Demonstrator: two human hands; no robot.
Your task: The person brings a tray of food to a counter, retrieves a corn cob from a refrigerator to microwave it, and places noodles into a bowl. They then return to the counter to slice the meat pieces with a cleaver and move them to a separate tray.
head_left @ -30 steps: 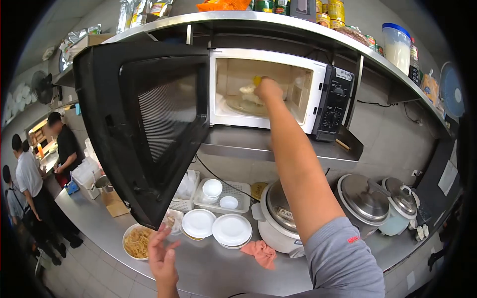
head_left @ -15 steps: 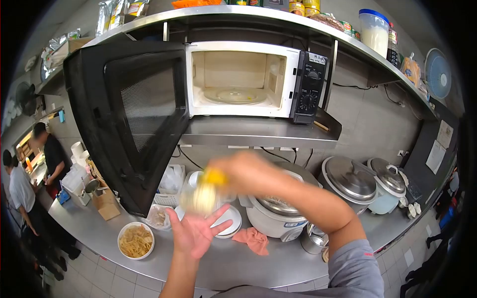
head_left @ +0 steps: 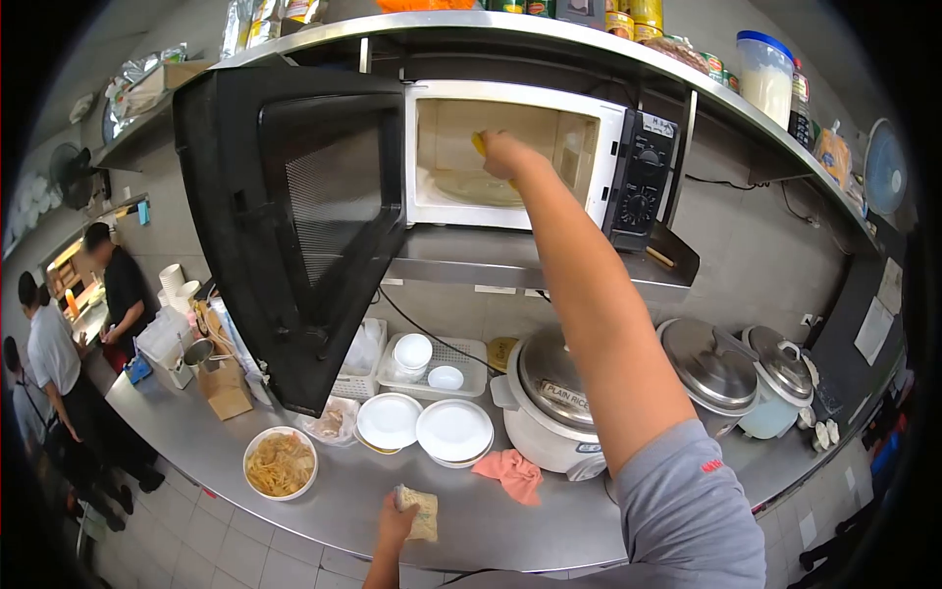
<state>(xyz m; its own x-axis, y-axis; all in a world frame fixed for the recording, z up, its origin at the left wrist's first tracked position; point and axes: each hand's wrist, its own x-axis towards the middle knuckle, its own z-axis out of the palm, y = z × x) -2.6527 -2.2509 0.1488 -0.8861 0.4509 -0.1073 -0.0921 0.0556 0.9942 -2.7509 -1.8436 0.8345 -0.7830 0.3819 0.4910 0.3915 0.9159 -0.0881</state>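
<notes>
My right hand (head_left: 505,154) reaches into the open microwave (head_left: 512,96), fingers closed around a yellow piece (head_left: 479,144) that looks like a cloth or sponge; most of it is hidden by the hand. Below the hand is the glass turntable (head_left: 461,187). Low over the front of the steel counter, my left hand (head_left: 394,520) grips a clear packet of pale food (head_left: 421,516) by its left edge. The microwave door (head_left: 285,226) hangs wide to the left. A white bowl of pale strips of food (head_left: 281,463) stands left of my left hand.
White plates (head_left: 454,430), a pink cloth (head_left: 510,475) and a basket of white bowls (head_left: 446,378) sit on the counter. Rice cookers (head_left: 554,402) line the right side. A loaded shelf (head_left: 549,27) runs above the microwave. Two or more people (head_left: 54,344) stand at far left.
My right hand has moved up from above the counter into the microwave with the yellow piece. My left hand, earlier spread, has dropped towards the counter and now grips the packet.
</notes>
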